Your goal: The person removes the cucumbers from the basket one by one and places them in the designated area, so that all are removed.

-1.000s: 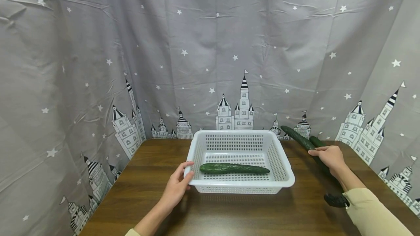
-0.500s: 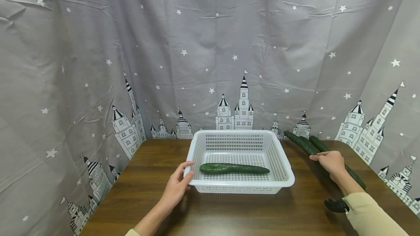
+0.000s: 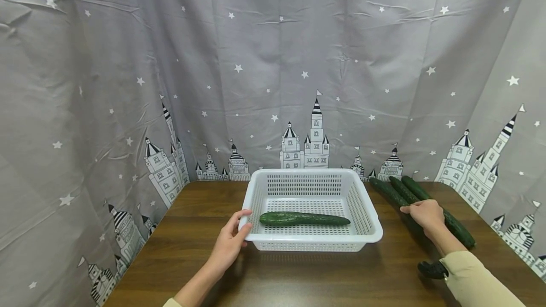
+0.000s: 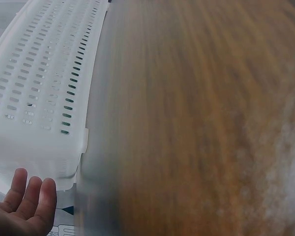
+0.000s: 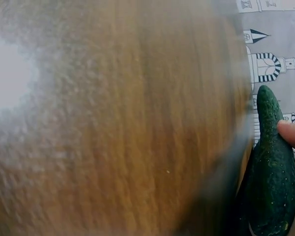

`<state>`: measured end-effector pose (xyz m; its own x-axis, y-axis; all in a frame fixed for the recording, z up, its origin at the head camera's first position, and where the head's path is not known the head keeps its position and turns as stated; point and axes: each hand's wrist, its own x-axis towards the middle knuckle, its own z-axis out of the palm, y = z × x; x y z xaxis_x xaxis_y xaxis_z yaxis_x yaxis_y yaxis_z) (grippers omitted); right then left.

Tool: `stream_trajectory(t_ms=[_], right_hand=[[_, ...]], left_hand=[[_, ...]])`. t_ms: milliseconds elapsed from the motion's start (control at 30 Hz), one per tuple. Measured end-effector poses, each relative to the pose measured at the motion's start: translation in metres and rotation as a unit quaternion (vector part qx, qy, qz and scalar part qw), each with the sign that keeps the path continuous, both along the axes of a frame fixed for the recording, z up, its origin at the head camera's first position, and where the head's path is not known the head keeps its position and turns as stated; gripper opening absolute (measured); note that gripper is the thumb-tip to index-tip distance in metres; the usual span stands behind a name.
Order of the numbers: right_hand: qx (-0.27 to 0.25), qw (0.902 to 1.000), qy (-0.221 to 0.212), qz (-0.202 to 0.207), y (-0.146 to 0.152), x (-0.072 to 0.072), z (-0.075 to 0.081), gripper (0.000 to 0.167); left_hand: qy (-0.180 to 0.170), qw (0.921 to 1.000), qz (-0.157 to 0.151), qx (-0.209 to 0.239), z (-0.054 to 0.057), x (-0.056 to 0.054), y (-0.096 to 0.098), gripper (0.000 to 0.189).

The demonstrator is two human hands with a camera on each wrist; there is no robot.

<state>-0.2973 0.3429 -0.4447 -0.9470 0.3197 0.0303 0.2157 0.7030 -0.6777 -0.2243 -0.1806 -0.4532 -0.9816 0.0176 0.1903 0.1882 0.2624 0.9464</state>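
My left hand (image 3: 228, 243) holds the left front rim of a white plastic basket (image 3: 313, 239), thumb and index finger at the rim. In the left wrist view several fingers (image 4: 27, 206) hang beside the basket's slotted wall (image 4: 44, 73). One cucumber (image 3: 303, 219) lies crosswise inside the basket. At the right, my right hand (image 3: 426, 217) pinches the leftmost of three cucumbers (image 3: 386, 191), partly hidden by the hand. In the right wrist view the thumb presses this cucumber (image 5: 273, 172). Close beside it lie a middle cucumber (image 3: 403, 189) and a right one (image 3: 458, 229).
The brown wooden table (image 3: 187, 231) bears the basket and the cucumbers. A grey curtain (image 3: 256, 60) with stars and castles hangs along the back and sides. A dark rounded object (image 3: 432, 270) sits at the right cuff.
My right hand has lowered its cucumber to lie alongside the other two, whose lengths now show more. The left hand and the basket have stayed in place.
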Motion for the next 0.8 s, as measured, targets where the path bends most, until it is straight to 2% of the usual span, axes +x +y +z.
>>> stream_trajectory(t_ms=[200,367,800], right_hand=[[0.042,0.9991,-0.005,-0.002,-0.0025,0.0001,-0.0021,0.029],[0.057,0.9983,-0.01,-0.009,-0.0051,0.0025,-0.0026,0.031],[0.079,0.9939,-0.059,-0.049,-0.0052,0.0025,-0.0035,0.056]], left_hand=[[-0.006,1.0,0.002,0.0,-0.0011,-0.0012,-0.0002,0.034],[-0.01,0.9999,0.005,0.0,-0.0019,-0.0016,-0.0006,0.034],[-0.009,0.9999,0.003,0.006,-0.0027,-0.0012,-0.0007,0.034]])
